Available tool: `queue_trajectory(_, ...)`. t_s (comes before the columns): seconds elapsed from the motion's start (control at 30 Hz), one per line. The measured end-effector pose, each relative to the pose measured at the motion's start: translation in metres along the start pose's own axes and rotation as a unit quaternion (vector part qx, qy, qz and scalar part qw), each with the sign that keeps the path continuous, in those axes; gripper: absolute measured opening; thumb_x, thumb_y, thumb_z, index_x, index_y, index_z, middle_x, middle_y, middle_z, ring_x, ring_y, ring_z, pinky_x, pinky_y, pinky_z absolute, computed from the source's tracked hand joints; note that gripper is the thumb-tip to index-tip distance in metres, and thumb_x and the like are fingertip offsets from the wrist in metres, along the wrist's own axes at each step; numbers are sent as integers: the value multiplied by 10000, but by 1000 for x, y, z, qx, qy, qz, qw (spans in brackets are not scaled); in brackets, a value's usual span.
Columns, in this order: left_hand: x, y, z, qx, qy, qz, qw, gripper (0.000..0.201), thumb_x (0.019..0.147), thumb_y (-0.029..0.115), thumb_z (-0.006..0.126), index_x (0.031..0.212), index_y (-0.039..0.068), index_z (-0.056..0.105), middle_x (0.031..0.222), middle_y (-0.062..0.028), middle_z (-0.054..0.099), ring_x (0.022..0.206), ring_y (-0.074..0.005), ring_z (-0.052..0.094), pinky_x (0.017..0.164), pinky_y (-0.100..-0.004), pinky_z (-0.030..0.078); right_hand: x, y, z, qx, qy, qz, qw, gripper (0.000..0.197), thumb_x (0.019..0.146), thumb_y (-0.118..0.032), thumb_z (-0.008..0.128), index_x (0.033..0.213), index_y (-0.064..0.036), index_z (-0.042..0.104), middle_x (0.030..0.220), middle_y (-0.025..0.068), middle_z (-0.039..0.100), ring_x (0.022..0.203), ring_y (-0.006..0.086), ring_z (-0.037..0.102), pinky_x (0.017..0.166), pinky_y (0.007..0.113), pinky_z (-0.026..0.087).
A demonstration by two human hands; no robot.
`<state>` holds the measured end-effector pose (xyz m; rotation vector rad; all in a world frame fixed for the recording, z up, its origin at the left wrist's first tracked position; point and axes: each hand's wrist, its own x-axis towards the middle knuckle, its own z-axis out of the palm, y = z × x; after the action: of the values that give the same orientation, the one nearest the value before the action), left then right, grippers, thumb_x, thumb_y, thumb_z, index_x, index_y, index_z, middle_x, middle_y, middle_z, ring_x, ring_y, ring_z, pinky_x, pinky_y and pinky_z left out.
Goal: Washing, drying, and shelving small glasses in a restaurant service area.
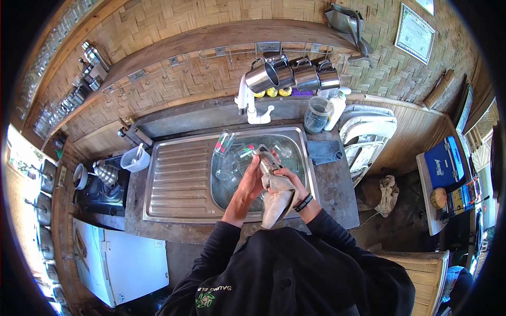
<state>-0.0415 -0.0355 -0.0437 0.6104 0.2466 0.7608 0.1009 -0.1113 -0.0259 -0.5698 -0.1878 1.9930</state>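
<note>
Over the sink basin (218,197) my two hands are together around a drinking glass (267,158). My left hand (251,181) is closed around the glass from the left side. A beige cloth (278,200) hangs from my right hand (293,180), whose fingers are closed on it and press it against the lower end of the glass. Part of the glass is hidden by the fingers and cloth. Beneath and beyond my hands, several clear glasses (225,141) lie in the basin; one has red and green marks.
A white faucet (258,116) stands behind the basin, with steel mugs (262,78) hanging above it. Left of the basin is a ribbed drainboard (176,181), then a white container (135,159). On the right are a dark folded cloth (324,151), a jar (317,115) and a pump bottle (336,111).
</note>
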Motion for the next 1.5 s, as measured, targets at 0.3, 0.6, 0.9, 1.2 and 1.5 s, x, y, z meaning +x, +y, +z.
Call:
queue_trajectory(0.3, 0, 20, 22, 208, 199, -61, 956, 382, 924, 439, 648, 1040, 76, 630, 908, 12, 617, 847, -105, 604, 734, -286, 523, 9, -2, -18, -502, 40, -292, 813, 674, 848, -24, 586, 1477, -15, 341, 1262, 147, 595, 1061, 224, 634, 901, 317, 509)
queue_trajectory(0.6, -3, 16, 17, 109, 130, -64, 983, 360, 929, 417, 655, 990, 62, 656, 908, -44, 675, 828, -153, 654, 763, -310, 528, 5, 5, -6, -424, 10, -257, 868, 636, 870, -8, 552, 1476, -19, 357, 1338, 111, 548, 1130, 212, 592, 949, 313, 487)
queue_trajectory(0.9, -3, 9, 10, 73, 81, -20, 994, 513, 953, 479, 581, 1207, 33, 569, 1125, -70, 650, 1041, -201, 624, 912, -374, 505, -4, -6, 7, -134, 19, -117, 984, 413, 897, -150, 558, 1294, -56, 496, 1017, 90, 644, 842, 175, 664, 705, 314, 565)
queue_trajectory(1.2, -4, 20, 21, 228, 214, -55, 948, 336, 928, 395, 662, 937, 59, 678, 773, 3, 627, 721, -116, 619, 669, -268, 504, 8, 6, -9, -603, 4, -335, 724, 689, 881, -25, 578, 1506, 3, 290, 1421, 120, 475, 1244, 174, 498, 1042, 291, 391)
queue_trajectory(1.5, -5, 6, -3, 92, 76, -20, 993, 418, 970, 412, 579, 1155, 39, 612, 1072, -79, 673, 989, -200, 648, 885, -373, 509, -10, -5, 6, -120, 16, -104, 987, 636, 909, -98, 550, 1493, -58, 302, 1174, 96, 616, 986, 170, 644, 845, 314, 538)
